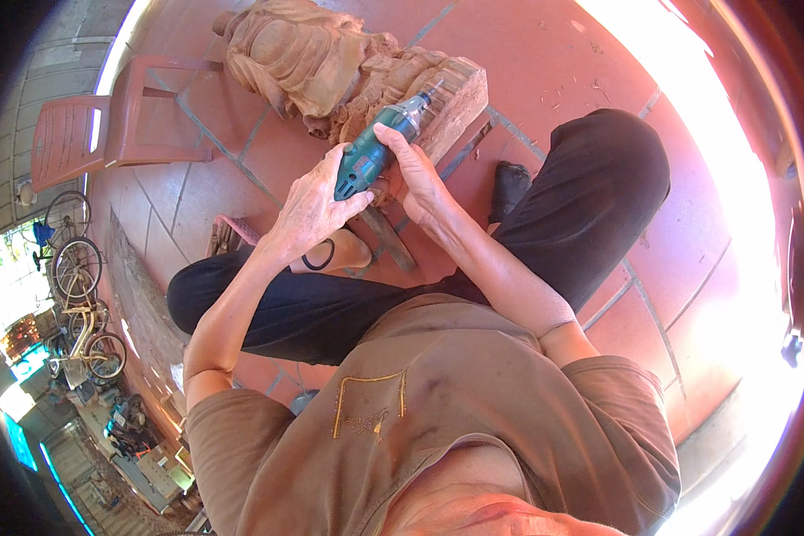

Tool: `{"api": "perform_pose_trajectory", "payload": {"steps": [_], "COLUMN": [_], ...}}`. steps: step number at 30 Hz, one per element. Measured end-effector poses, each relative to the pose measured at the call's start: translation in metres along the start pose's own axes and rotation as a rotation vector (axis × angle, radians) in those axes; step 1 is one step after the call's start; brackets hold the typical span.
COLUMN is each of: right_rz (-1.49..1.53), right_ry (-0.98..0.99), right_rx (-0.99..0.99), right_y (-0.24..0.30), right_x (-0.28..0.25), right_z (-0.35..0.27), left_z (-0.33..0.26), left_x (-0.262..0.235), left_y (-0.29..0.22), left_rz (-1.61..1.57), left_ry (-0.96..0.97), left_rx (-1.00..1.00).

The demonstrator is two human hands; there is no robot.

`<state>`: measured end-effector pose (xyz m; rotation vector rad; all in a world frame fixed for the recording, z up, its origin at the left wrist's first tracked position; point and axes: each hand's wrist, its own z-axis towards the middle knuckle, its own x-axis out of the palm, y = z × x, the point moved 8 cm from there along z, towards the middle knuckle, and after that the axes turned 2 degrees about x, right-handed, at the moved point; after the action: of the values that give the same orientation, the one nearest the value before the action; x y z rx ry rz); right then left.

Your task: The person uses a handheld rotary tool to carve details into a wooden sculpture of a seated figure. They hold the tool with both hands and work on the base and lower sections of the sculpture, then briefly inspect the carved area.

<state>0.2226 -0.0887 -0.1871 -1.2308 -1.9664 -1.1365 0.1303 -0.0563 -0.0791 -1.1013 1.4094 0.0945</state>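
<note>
Both my hands are closed around a green die grinder (364, 161) with a grey metal nose. My left hand (313, 207) grips the rear of its body from the left. Along its right side, my right hand (411, 174) has the thumb laid on top near the nose; its other fingers are mostly hidden beneath. The thin bit points up and right, over the ridged base of a carved wooden statue (299, 54) that lies on its side. Whether the bit touches the wood I cannot tell.
A reddish plastic chair (156, 121) is left of the statue. A wooden piece (389, 239) lies below my hands, between my legs. Several bicycles (79, 268) stand at the far left, above a cluttered bench area. Wood chips dot the tiled floor (545, 54).
</note>
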Motion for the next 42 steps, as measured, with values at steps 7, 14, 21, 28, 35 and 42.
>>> {"api": "perform_pose_trajectory", "payload": {"steps": [7,14,21,28,35,42], "right_rz": [-0.002,-0.029,-0.028,-0.036,-0.045,-0.010], "right_ry": [0.006,-0.012,0.006,-0.002,-0.025,0.004], "right_rx": [-0.006,-0.005,-0.008,0.003,0.004,-0.016], "right_y": [0.001,-0.003,-0.003,-0.002,-0.003,0.002], "right_x": [0.003,-0.001,-0.001,0.000,-0.004,0.001], "right_z": [0.000,0.008,0.010,0.009,0.010,0.004], "left_z": [0.001,0.001,0.002,0.002,0.000,0.001], "left_x": [-0.001,-0.002,-0.002,-0.002,-0.001,-0.002], "left_y": [0.000,0.001,0.001,0.001,-0.001,-0.003], "left_rz": [-0.002,-0.004,0.000,0.004,-0.011,-0.004], "left_ry": [-0.006,-0.010,-0.010,-0.009,-0.018,-0.024], "left_rx": [-0.006,-0.029,-0.021,-0.027,-0.019,0.024]}}
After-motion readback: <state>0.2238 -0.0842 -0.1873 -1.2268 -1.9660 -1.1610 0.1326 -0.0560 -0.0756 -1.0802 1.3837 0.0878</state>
